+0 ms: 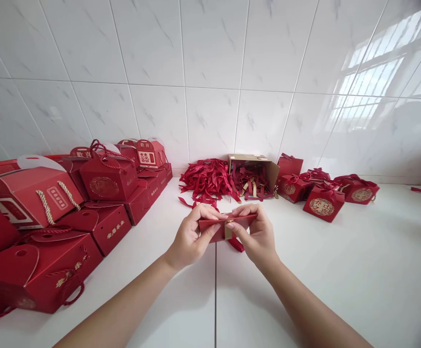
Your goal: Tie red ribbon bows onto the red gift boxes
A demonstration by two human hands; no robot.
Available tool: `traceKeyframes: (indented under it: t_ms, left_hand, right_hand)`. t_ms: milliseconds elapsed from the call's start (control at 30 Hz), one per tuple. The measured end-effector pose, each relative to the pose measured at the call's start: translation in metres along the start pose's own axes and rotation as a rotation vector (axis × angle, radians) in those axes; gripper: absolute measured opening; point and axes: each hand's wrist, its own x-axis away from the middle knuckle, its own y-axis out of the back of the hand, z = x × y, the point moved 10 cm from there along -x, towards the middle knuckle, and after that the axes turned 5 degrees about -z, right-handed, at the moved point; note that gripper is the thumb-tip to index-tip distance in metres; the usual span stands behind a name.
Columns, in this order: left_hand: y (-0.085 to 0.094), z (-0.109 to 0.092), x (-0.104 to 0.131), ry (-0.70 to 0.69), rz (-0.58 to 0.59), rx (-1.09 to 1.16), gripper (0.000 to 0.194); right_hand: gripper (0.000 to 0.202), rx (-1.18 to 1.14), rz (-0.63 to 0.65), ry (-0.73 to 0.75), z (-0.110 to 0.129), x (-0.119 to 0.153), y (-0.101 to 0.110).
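Between my two hands, above the middle of the white table, is a small red gift box [216, 235] with a gold tag [228, 231] on its near side. My left hand [198, 234] grips its left end, thumb on the near face and fingers behind the top edge. The right end is in my right hand [253, 235], whose thumb presses by the tag. A dark red ribbon [236, 243] hangs below the box. How the box is folded underneath is hidden by my fingers.
Large red gift boxes [111, 224] with rope handles are stacked at left. A heap of red ribbons [208, 178] lies at the back beside an open cardboard box [273, 170] of ribbons and tags. Several small bow-tied boxes [324, 203] stand right, before the tiled wall [214, 116].
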Motion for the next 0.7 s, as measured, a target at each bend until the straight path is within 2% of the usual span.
traceKeyframes:
  t_ms: [100,167,233,333,433,533,600,700]
  left_hand:
    - [-0.002,-0.004,0.001,-0.054,0.052,-0.052,0.021]
    - [-0.002,-0.004,0.001,-0.073,0.039,-0.154,0.035]
    - [0.003,-0.004,0.002,-0.102,-0.049,-0.305,0.048]
    - [0.014,-0.003,0.004,-0.123,-0.224,-0.493,0.055]
    - [0.017,0.001,0.005,-0.122,-0.284,-0.612,0.055]
    - [0.023,0.006,0.005,-0.112,-0.314,-0.654,0.048]
    - [0.023,0.021,0.004,-0.008,-0.265,-0.574,0.038]
    - [0.007,0.054,0.008,0.227,-0.064,-0.393,0.024]
  right_hand:
    - [0.023,0.038,-0.030,0.044,0.005,0.003,0.001]
    - [0.024,0.051,-0.046,0.072,0.009,0.004,0.002]
    - [0.024,0.068,-0.046,0.098,0.013,0.005,0.001]
    - [0.025,0.115,-0.036,0.158,0.018,0.005,-0.001]
    - [0.025,0.205,-0.069,0.215,0.020,0.005,0.001]
    - [0.025,0.301,-0.157,0.251,0.022,0.002,0.013]
    - [0.026,0.337,-0.212,0.270,0.023,0.000,0.021]
    - [0.026,0.370,-0.263,0.275,0.024,-0.004,0.031]
